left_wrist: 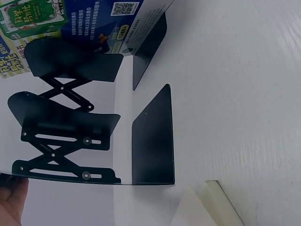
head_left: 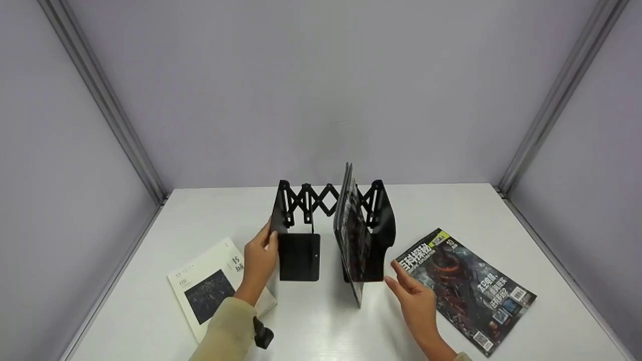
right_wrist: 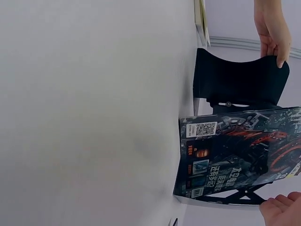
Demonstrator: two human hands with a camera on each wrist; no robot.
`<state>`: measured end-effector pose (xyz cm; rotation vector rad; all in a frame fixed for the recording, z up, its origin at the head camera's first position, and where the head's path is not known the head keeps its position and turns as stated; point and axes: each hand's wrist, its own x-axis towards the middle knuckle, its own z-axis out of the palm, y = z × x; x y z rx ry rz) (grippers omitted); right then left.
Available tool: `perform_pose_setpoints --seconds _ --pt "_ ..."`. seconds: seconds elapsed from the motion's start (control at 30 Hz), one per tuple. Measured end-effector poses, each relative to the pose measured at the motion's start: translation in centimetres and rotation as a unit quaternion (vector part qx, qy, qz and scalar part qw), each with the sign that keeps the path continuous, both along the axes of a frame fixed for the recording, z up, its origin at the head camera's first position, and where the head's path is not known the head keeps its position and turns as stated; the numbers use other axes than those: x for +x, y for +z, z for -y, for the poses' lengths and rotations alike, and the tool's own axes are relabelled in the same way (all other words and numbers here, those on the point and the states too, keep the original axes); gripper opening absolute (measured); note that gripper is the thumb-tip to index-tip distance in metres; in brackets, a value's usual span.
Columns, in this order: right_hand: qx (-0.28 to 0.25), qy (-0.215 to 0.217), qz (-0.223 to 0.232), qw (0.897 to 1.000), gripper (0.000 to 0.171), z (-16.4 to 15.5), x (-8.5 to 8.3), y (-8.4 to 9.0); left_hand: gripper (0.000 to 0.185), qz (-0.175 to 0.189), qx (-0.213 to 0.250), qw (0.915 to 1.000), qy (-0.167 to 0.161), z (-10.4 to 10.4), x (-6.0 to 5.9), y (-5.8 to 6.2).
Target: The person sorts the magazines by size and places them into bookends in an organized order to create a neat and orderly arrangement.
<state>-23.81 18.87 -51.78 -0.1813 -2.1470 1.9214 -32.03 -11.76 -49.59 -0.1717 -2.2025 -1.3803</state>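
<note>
black accordion book rack (head_left: 299,257): upright, extended | dark-covered magazines (head_left: 355,235): standing inside, near right end

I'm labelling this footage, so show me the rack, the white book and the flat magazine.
Rack (head_left: 299,257): head view, on its left base plate.
White book (head_left: 209,296): head view, on the dark cover picture.
Flat magazine (head_left: 466,292): head view, mid front cover.

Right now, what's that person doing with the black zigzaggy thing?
The person's left hand holds one end of a black rack, and the right hand is beside its other end. Magazines stand in its right side. Another magazine lies flat to the right, a white book to the left.
</note>
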Motion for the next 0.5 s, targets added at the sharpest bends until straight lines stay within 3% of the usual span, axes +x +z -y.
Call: perform_pose_setpoints --seconds 0.33,0.5 --pt "0.034 -0.047 -0.002 0.998 0.049 -2.7 -0.1 -0.1 0.04 -0.005 0.005 0.9999 -0.011 0.1 0.0 -0.1" --pt "0.078 -0.068 0.024 0.994 0.056 -4.3 -0.1 -0.1 0.04 -0.01 0.007 0.9999 -0.009 0.1 -0.1 -0.2"
